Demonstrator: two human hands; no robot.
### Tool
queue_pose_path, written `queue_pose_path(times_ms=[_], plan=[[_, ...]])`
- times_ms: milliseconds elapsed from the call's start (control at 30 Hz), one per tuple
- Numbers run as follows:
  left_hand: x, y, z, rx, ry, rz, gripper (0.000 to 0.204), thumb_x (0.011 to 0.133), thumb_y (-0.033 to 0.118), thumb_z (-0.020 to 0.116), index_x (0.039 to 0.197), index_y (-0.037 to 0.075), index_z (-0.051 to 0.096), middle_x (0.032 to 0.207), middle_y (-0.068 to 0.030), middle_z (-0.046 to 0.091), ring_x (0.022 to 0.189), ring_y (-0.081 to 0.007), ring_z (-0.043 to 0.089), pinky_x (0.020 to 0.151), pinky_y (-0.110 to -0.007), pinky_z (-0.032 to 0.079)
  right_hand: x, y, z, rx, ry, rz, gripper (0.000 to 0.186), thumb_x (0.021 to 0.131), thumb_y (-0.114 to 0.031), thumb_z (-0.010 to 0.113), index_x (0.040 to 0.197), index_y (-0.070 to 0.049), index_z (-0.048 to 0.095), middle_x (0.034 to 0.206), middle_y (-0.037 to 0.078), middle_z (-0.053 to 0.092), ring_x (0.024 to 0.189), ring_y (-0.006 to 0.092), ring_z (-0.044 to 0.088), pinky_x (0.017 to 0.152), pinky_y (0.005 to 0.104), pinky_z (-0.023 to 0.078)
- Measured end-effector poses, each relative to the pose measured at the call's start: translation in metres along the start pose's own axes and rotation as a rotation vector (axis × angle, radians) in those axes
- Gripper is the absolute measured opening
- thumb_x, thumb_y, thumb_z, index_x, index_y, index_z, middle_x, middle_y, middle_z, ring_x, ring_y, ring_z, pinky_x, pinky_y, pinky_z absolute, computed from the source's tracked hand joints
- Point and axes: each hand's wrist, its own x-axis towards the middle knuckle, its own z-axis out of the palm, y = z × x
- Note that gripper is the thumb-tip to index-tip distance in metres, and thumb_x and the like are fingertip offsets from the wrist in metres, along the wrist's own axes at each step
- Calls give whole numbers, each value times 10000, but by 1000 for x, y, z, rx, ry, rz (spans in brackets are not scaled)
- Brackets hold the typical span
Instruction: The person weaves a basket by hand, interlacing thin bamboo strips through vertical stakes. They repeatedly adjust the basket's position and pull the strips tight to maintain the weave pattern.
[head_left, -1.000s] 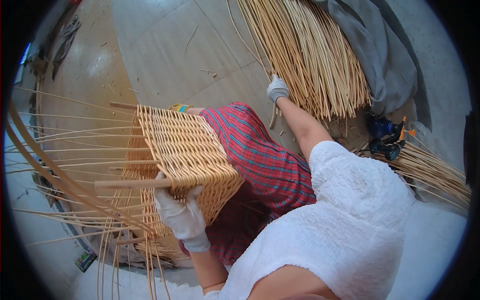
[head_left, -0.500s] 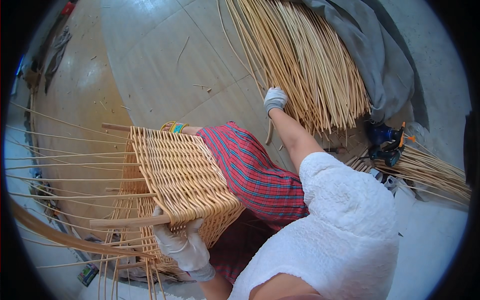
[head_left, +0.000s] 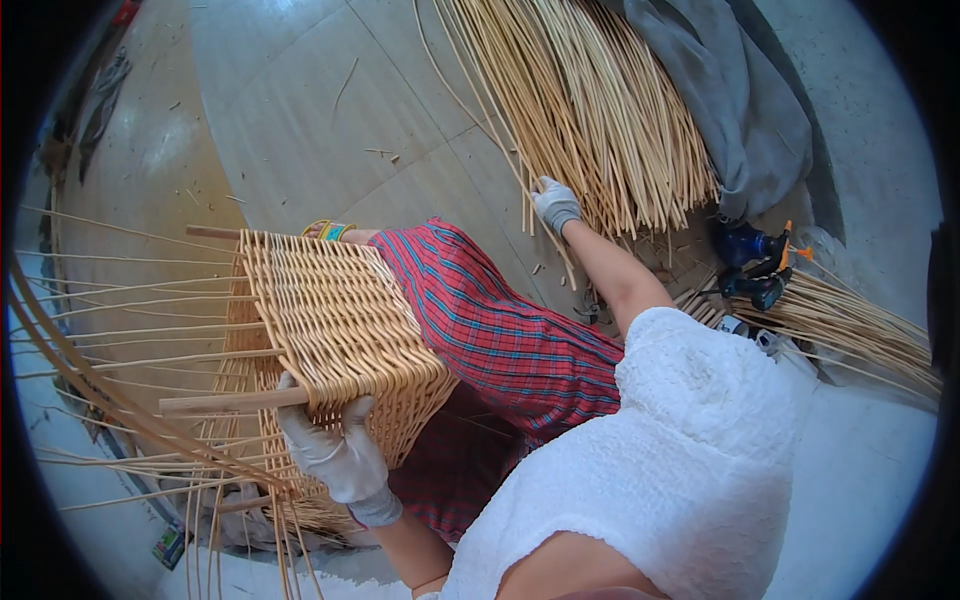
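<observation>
A half-woven wicker basket (head_left: 325, 310) lies tilted on its side against my lap, with long loose rods fanning out to the left. My left hand (head_left: 340, 450), in a pale glove, is closed round the basket's near corner, by a wooden stake (head_left: 225, 402) that sticks out leftward. Ahead and to the right, my gloved right hand (head_left: 556, 204) is closed on a wicker rod (head_left: 563, 255) at the left edge of a big pile of rods (head_left: 620, 130). Its fingertips are partly hidden, so whether it grips more than one rod is unclear.
Grey cloth (head_left: 745, 110) drapes over the pile's right side. A blue and black power tool (head_left: 750, 265) with orange parts stands at the right, near another rod bundle (head_left: 850, 325). Cut scraps (head_left: 385, 154) lie on the tiled floor. Red plaid fabric (head_left: 490, 320) covers my legs.
My right hand has drawn back slightly toward me relative to the pile, and the rod end below it has swung to the right. My left hand keeps its hold on the basket.
</observation>
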Motion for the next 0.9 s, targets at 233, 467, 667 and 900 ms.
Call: queue_pose_path(times_ms=[233,467,667,900], plan=[[1,0,2,-92,-25,-8,799,761,80,873,1444,-20,472,1310,-174,623,1178,-312,619,1027,-428,481,21,-39,37,-243,-76,23,602,959,-246,578,1527,-129,419,1199,268,693,1124,420,679,956,506,534],[4,2,-1,-105,-61,-31,799,759,40,860,1448,-24,461,1333,-173,605,1192,-307,602,1039,-423,470,47,-49,28,-267,124,109,467,1012,-198,453,1451,-38,427,1132,257,729,1069,381,727,888,492,572],[1,4,-2,-97,-49,-93,783,771,4,840,1450,-35,453,1332,-175,602,1203,-295,595,1043,-414,466,38,-55,25,-180,-2,225,344,935,-282,604,1142,-53,755,1201,205,723,1119,378,704,937,465,567],[5,5,1,-188,-34,-8,768,774,36,851,1436,-52,471,1304,-180,621,1186,-294,608,1028,-400,476,18,1,16,-138,-311,50,411,861,-381,663,1088,-54,767,1112,203,726,1072,351,689,896,429,556]])
